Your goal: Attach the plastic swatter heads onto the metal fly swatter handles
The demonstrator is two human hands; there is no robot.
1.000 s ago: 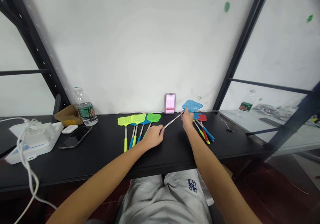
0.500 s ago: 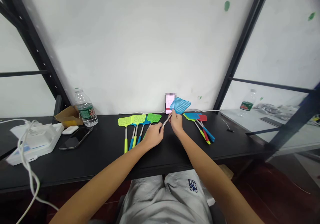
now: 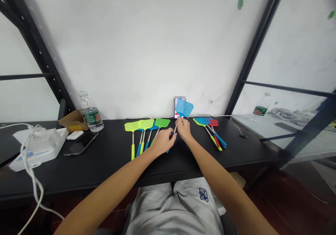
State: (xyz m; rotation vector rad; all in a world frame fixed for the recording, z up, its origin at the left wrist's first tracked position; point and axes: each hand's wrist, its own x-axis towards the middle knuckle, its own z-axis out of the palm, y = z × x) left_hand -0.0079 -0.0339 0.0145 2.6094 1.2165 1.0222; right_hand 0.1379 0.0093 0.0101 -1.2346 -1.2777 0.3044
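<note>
A blue fly swatter [image 3: 187, 109] is held between my two hands over the black table. My left hand [image 3: 164, 141] grips its blue handle, part of which sticks out below the fingers. Higher up, my right hand [image 3: 183, 127] pinches the metal shaft just under the mesh head. Left of my hands lie several fly swatters side by side, among them a yellow-green one [image 3: 131, 126] and a green one [image 3: 162, 123]. On the right, a small overlapping pile holds a red swatter [image 3: 214, 123] and blue and yellow-green ones.
A lit phone [image 3: 176, 113] leans on the wall behind the held swatter's head. At left are a water bottle [image 3: 92, 114], a dark phone [image 3: 81, 144], a white case [image 3: 75, 135], a cardboard box [image 3: 72, 121] and a power strip [image 3: 43, 151] with cables. A glossy panel [image 3: 291, 70] stands at right.
The blue swatter's head has swung left and turned, now covering part of the lit phone. My left hand has shifted slightly right, and the handle's lower end now shows beneath it.
</note>
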